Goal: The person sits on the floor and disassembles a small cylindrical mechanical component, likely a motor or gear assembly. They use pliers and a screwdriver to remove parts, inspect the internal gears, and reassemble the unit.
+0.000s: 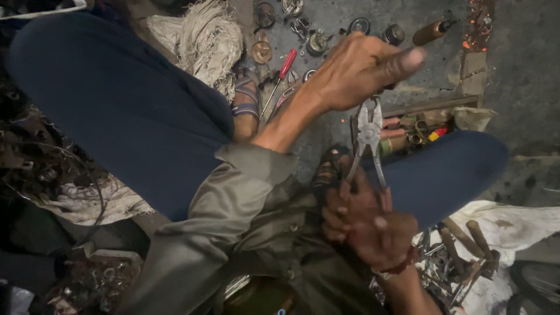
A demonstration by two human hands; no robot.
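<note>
whatever the left hand (359,70) pinches above the pliers (369,131) is hidden behind its fingers. the pliers' handle ends vanish inside the right hand (367,224). right of the pliers, small tools in the tray (434,119) blur together. below, the right forearm runs off the picture's edge.

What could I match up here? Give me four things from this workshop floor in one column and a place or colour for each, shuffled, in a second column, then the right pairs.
Things:
1. pliers
2. screwdriver
3. bundle of frayed cord
4. wooden-handled tools

Places or colours:
A. pale, lying at the top beside the knee
B. red handle, on the grey floor
C. on white cloth at lower right
D. handles gripped in the right hand, jaws up at the left hand

Pairs: 1-D, 2-B, 3-A, 4-C
</note>
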